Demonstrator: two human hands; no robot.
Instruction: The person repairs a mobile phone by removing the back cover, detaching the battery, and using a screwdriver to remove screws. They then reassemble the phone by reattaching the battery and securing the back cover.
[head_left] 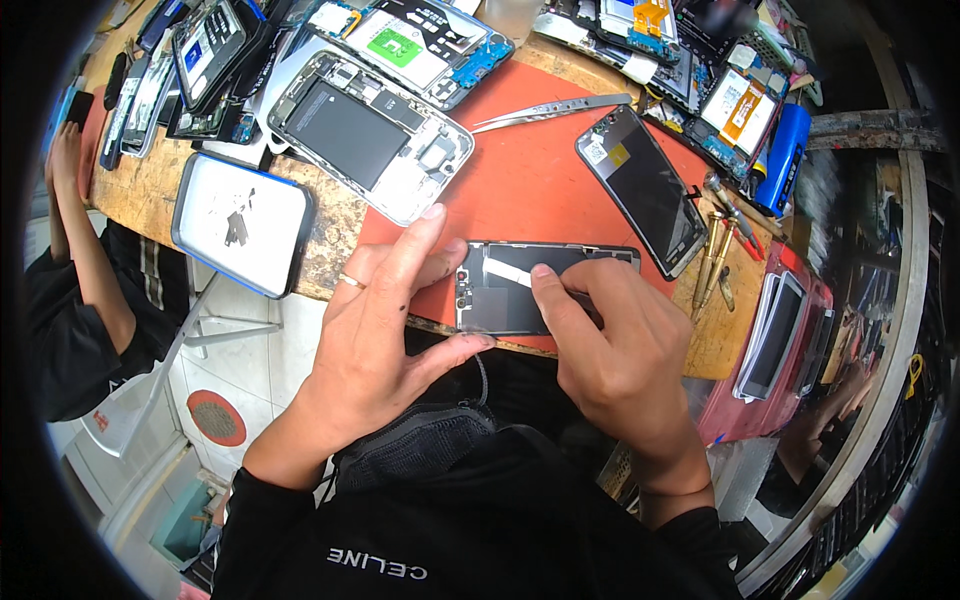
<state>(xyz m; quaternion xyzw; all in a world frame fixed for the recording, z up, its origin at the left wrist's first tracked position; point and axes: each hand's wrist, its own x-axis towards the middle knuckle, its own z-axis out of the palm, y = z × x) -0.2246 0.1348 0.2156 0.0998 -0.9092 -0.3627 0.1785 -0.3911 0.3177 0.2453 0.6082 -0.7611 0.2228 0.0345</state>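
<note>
- Black shirt [500, 530] nearest us.
- Our left hand [368, 330] spreads its grip wide; our right hand [630, 335] pinches a white strip [507, 271].
- Dark phone [510, 308] along orange mat's [530, 180] near edge, open room beyond.

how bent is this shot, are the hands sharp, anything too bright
Head view: strong fisheye distortion, black corners, the long grey metal rail bowing at right; head view: bare left hand and bare right hand look fairly sharp; head view: pale white floor tiles look bright, nearly washed out.
</note>
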